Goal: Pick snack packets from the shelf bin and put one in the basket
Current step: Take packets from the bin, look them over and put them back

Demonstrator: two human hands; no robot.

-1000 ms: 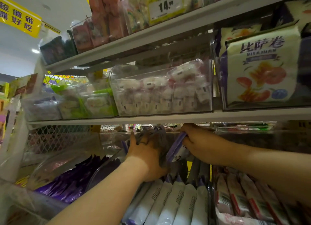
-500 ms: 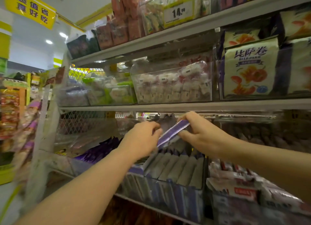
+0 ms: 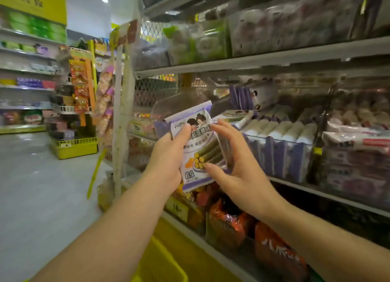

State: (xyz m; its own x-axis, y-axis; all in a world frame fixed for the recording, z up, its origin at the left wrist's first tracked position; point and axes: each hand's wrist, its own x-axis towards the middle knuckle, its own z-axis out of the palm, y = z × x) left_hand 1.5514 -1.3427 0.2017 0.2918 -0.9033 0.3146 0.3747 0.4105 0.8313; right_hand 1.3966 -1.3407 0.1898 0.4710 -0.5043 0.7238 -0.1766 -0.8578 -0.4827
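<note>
Fingers: left hand (image 3: 168,161) grips the packet (image 3: 200,146). The thumb lies across the upper left of its front face; the fingers behind are hidden. Right hand (image 3: 238,167) takes the opposite side in a light pinch, thumb tip on the lower front, fingertips (image 3: 218,127) along the right edge and upper corner, fingers only slightly bent. I cannot tell how much of the load it carries.

Packet position: centre of frame, in the air in front of the shelf and clear of it, held between both hands.

Key relation: the basket (image 3: 168,267) sits at the bottom edge of the frame, left of centre, almost straight below the packet and well apart from it. The left forearm passes just above its rim, so the left hand is judged the nearer one for the drop. The packet's long axis runs near upright, its top leaning a little left. Lowering it along that axis should bring the bottom seam in first.

Packet appearance: flat pillow pack, white with lilac borders, crimped seams top and bottom. The print shows green-brown rolls with yellow centres, two cartoon heads near the top and dark characters. It looks thin and light, likely to crinkle.

Surroundings: the clear bin (image 3: 280,155), right of centre on the middle shelf, holds a row of similar white and purple packets standing on edge.
</note>
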